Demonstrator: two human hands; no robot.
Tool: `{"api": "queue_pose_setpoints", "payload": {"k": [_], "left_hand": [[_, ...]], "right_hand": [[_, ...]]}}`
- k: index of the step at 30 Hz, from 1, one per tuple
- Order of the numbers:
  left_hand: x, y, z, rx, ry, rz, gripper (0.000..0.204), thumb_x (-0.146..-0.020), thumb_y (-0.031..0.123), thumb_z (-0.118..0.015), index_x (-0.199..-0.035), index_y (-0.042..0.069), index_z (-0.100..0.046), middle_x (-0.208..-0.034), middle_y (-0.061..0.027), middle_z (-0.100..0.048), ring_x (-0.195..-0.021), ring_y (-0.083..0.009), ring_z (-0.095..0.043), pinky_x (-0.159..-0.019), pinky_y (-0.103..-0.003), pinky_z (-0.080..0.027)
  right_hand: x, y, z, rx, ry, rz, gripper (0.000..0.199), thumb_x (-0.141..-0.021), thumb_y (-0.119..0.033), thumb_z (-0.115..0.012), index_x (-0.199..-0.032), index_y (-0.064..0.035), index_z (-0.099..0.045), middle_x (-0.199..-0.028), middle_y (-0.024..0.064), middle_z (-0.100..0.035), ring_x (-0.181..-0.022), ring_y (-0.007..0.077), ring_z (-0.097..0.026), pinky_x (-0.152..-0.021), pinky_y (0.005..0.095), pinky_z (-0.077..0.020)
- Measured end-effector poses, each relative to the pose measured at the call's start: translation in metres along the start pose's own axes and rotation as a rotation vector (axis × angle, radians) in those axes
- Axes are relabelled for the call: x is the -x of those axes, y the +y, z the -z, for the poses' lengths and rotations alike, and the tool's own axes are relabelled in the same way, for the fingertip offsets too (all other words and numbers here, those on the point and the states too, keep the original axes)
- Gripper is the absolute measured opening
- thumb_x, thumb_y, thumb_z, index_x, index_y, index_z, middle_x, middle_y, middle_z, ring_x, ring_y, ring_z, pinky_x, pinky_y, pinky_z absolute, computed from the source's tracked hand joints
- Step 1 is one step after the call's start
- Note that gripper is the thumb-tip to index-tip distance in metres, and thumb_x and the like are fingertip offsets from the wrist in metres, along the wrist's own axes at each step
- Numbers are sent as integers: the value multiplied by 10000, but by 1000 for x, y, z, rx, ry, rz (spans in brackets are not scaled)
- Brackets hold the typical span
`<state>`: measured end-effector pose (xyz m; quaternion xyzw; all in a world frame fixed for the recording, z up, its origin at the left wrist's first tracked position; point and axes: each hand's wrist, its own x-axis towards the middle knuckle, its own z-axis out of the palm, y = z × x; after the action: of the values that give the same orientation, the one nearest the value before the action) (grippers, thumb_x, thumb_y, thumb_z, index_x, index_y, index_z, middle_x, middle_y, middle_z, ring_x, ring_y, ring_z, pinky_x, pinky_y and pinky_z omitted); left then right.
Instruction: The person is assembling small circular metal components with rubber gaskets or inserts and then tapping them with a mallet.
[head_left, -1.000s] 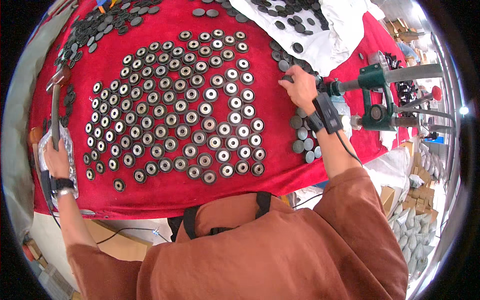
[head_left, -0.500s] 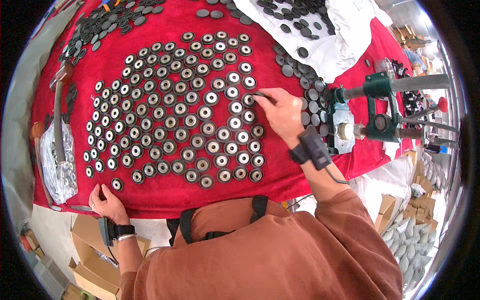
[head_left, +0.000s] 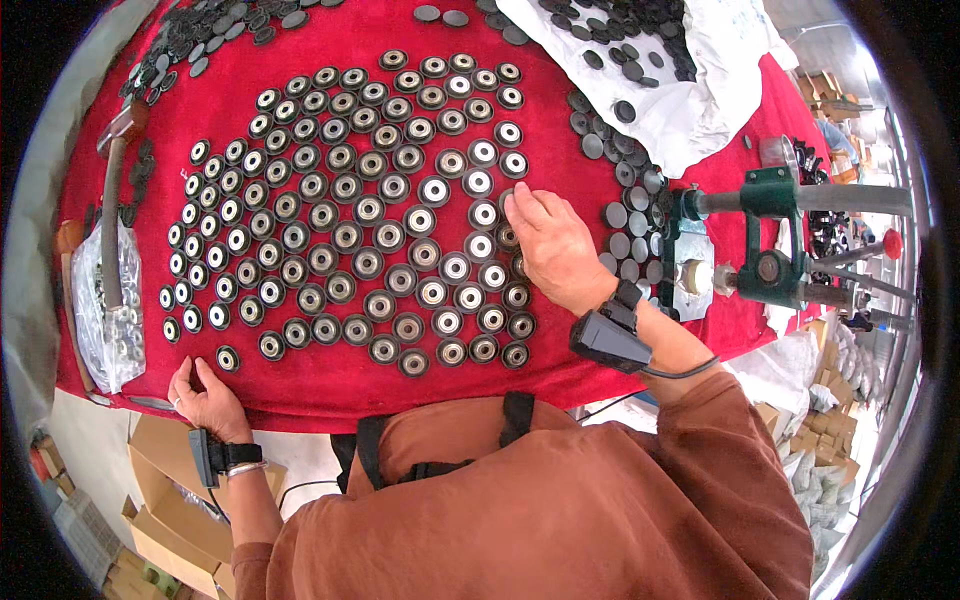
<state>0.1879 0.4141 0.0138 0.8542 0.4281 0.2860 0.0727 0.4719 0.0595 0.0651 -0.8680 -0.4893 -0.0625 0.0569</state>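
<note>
Many round black-rimmed bearings [head_left: 346, 187] with metal faces and centre holes lie in loose rows on the red cloth [head_left: 340, 385]. My right hand [head_left: 558, 250] is at the right edge of these rows. Its fingers are pressed together with the tips down over a bearing there, which they mostly cover. Whatever the fingertips pinch is hidden. At the cloth's front left edge rests my left hand [head_left: 212, 406], thumb and forefinger apart, holding nothing. A lone bearing [head_left: 228, 358] lies just beyond its fingertips.
Flat black discs [head_left: 615, 215] lie between the rows and a green hand press [head_left: 770, 235] at right. More discs sit on a white sheet [head_left: 690, 120] at the back and in a far-left pile [head_left: 200, 45]. A hammer [head_left: 116, 200] lies on a clear plastic bag [head_left: 110, 330] at left.
My right hand held a dark disc in a pinch above the right-hand rows; now its fingers are lowered onto a bearing and hide the disc. My left hand stays by the front edge.
</note>
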Motion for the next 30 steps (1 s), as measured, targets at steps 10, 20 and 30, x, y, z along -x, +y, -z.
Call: {"api": "queue_pose_setpoints", "payload": {"k": [10,20,30], "left_hand": [[1,-3,-2,-30,11,-23,170,-797,102,-648,-936,6,-628,-939,-144,-603,-896,-289,-548,-781,-385,-445],[-1,-2,0,-38,-34,43,213,-822,165,-626,-967,9,-614,-953,-166,-596,-925,-311,-527,-810,-407,-420],[-2,1,0,-87,-25,15,198,-814,153,-621,-959,17,-615,-946,-180,-590,-923,-328,-534,-807,-418,-424]], "right_hand": [[-11,-1,0,-22,34,-177,139,-743,-184,-650,-850,-97,-633,-933,31,-624,-891,201,-561,-755,353,-396],[45,84,49,-27,138,-615,188,-758,-259,-637,-784,-79,-685,-814,119,-632,-766,331,-580,-686,431,-455],[15,107,39,-109,-115,-780,215,-723,-208,-694,-859,-46,-652,-803,158,-637,-777,300,-626,-711,382,-494]]}}
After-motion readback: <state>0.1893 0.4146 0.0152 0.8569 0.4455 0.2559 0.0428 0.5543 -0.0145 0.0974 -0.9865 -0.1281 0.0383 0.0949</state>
